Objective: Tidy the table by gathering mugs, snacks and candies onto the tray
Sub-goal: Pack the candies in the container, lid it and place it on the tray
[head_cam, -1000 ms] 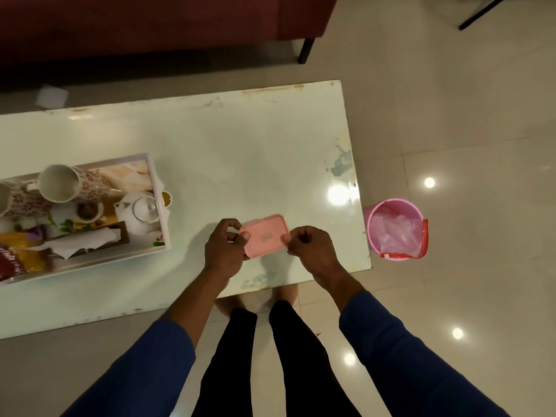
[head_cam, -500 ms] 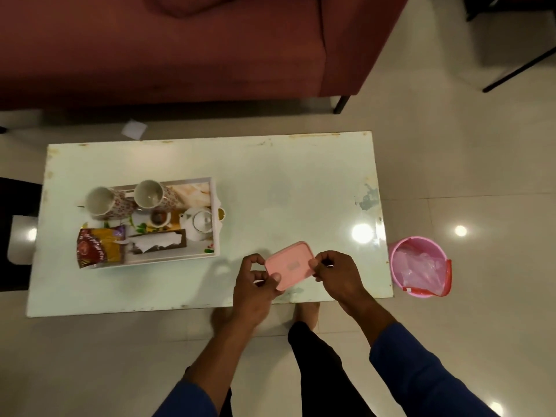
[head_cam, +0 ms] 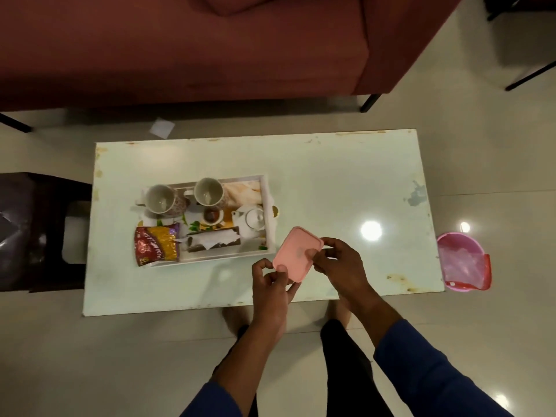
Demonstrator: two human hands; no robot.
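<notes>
Both hands hold a flat pink lidded box above the table's near edge, just right of the tray. My left hand pinches its near corner and my right hand grips its right side. The white tray sits on the left half of the table. It carries two floral mugs, a white teapot, a small cup of dark tea, a tissue box and a red and yellow snack packet at its left end.
The pale table has worn edges and a glare spot at the right. A pink bin stands on the floor off the right end. A dark stool is at the left, a maroon sofa behind, paper on the floor.
The view has pulled back and shifted, bringing the whole tray into sight. Both hands have carried the pink box left toward the tray's right end and tilted it.
</notes>
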